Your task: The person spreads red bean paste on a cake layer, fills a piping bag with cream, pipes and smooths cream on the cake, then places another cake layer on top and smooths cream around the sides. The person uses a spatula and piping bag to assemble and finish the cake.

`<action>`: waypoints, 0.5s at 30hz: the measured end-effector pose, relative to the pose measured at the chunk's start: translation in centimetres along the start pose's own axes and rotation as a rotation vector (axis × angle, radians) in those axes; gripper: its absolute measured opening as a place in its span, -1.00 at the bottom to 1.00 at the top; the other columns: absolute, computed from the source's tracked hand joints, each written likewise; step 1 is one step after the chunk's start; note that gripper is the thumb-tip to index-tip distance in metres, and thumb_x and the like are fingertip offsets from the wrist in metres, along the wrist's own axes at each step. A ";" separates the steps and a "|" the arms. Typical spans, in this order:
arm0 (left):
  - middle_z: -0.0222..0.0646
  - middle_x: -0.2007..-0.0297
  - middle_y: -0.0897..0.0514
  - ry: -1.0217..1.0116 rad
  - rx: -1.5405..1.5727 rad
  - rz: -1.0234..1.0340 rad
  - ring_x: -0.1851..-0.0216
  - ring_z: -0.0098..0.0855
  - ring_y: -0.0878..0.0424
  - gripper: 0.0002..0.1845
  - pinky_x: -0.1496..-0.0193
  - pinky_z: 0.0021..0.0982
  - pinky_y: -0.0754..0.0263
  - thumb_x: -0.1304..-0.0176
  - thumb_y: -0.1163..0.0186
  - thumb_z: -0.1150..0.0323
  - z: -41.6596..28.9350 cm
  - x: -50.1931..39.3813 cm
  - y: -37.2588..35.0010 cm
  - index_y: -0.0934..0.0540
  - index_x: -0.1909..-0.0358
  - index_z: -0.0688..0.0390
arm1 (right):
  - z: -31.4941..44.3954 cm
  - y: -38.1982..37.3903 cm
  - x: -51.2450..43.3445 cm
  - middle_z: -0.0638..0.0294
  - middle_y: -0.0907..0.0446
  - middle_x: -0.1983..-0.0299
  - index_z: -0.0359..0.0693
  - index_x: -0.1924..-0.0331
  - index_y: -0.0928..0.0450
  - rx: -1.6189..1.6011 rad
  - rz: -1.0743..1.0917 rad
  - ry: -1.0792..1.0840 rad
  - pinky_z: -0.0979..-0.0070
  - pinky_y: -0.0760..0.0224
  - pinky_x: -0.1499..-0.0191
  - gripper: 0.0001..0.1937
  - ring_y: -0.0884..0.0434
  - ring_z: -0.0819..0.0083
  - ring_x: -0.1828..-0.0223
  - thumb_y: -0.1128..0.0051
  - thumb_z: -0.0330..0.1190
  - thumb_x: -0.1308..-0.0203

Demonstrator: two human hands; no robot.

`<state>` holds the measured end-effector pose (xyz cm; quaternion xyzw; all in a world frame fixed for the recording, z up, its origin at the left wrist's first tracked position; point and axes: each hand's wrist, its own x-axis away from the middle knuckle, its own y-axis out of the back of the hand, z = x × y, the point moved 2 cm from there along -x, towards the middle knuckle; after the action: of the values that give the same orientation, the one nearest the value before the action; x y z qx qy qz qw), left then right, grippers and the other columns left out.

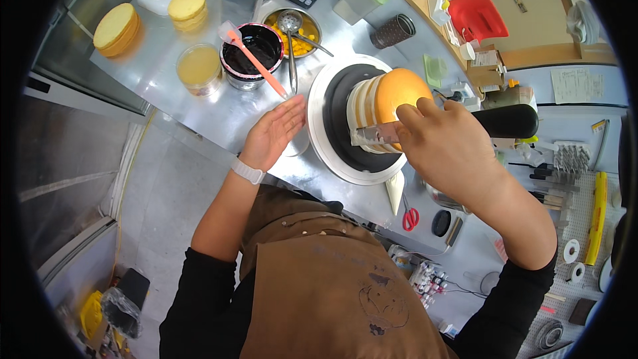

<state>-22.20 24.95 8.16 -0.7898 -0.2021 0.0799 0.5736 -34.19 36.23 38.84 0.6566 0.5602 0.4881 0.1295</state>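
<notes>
A tall layered cake (pixel 366 109) with cream between its sponge layers and an orange-brown top stands on a black board (pixel 339 124) on the white cake turntable (pixel 319 147). My right hand (pixel 443 134) grips an icing spatula by its black handle (pixel 508 120). Its cream-smeared blade (pixel 379 133) lies along the cake's side. My left hand (pixel 276 129) holds nothing; its straightened fingers are at the turntable's left rim, and I cannot tell whether they touch it.
Left on the metal table (pixel 164 70) stand sponge cakes (pixel 117 30), a tub of dark filling (pixel 251 52) with an orange-handled spatula (pixel 256 62) across it, and a bowl of diced yellow fruit (pixel 311 30). A piping bag (pixel 395 192) and red-handled scissors (pixel 410 217) lie near the front edge.
</notes>
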 end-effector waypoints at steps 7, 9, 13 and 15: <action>-0.15 -0.36 -0.47 0.687 0.161 0.026 -0.36 -0.18 -0.45 -0.05 -0.49 -0.11 -0.18 -0.46 0.48 -0.40 7.7 4.2 -3.1 -0.31 -0.44 0.24 | 0.1 -0.2 0.5 0.34 -0.49 0.28 -0.20 0.29 -0.65 0.040 -0.045 0.003 0.47 -0.42 0.30 -0.85 -0.55 0.45 0.20 -0.21 -0.38 -0.03; -0.07 -0.34 -0.49 0.425 -0.001 0.041 -0.32 -0.16 -0.49 0.02 -0.49 -0.10 -0.17 -0.44 0.55 -0.42 6.2 3.2 -2.1 -0.30 -0.42 0.32 | 0.1 -0.3 0.7 0.34 -0.48 0.28 -0.19 0.30 -0.65 0.025 -0.042 0.000 0.46 -0.42 0.30 -0.84 -0.55 0.45 0.19 -0.21 -0.38 -0.01; -0.03 -0.31 -0.50 0.137 0.034 0.061 -0.34 -0.16 -0.45 -0.16 -0.51 -0.12 -0.15 -0.56 0.37 -0.23 1.6 1.4 0.7 -0.30 -0.40 0.40 | 0.1 -0.4 0.9 0.35 -0.47 0.28 -0.19 0.32 -0.65 -0.003 -0.081 -0.004 0.47 -0.40 0.31 -0.86 -0.54 0.46 0.20 -0.21 -0.38 -0.01; -0.08 -0.35 -0.47 0.053 0.106 -0.049 -0.36 -0.21 -0.43 -0.24 -0.50 -0.14 -0.17 -0.58 0.30 -0.18 2.2 1.2 0.8 -0.30 -0.41 0.33 | 0.1 -0.4 0.9 0.35 -0.47 0.28 -0.19 0.31 -0.65 -0.013 -0.085 -0.002 0.47 -0.39 0.32 -0.85 -0.53 0.46 0.20 -0.22 -0.37 -0.01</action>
<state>-21.71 27.18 6.83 -0.7549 -0.2018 0.0553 0.6215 -34.51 37.21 38.95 0.6319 0.5843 0.4851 0.1549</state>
